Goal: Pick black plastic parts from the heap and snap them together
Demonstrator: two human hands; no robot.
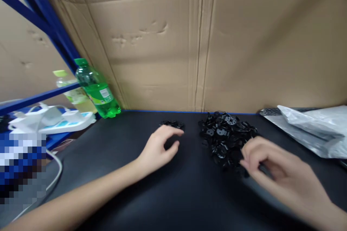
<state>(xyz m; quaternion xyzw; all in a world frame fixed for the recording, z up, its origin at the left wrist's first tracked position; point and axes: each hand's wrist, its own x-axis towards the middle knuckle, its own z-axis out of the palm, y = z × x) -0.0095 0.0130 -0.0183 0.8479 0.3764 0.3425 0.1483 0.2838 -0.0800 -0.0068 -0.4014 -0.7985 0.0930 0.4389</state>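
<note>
My left hand [159,146] hovers over the black table, thumb and fingers apart, with nothing between them. Just beyond its fingertips lies a small pile of little black parts [173,124]. To the right is a larger heap of black plastic parts [227,133], some round with rows of holes. My right hand [276,169] is at this heap's right front edge, its thumb and fingers drawn together. It is slightly blurred, and whether anything sits in the pinch is hidden.
A green soda bottle [99,94] and a paler bottle [76,94] stand at the back left beside a white power strip [67,122] and blue frame bars. Clear plastic bags [314,130] lie at the right. A cardboard wall [162,54] closes off the back of the black table [173,195].
</note>
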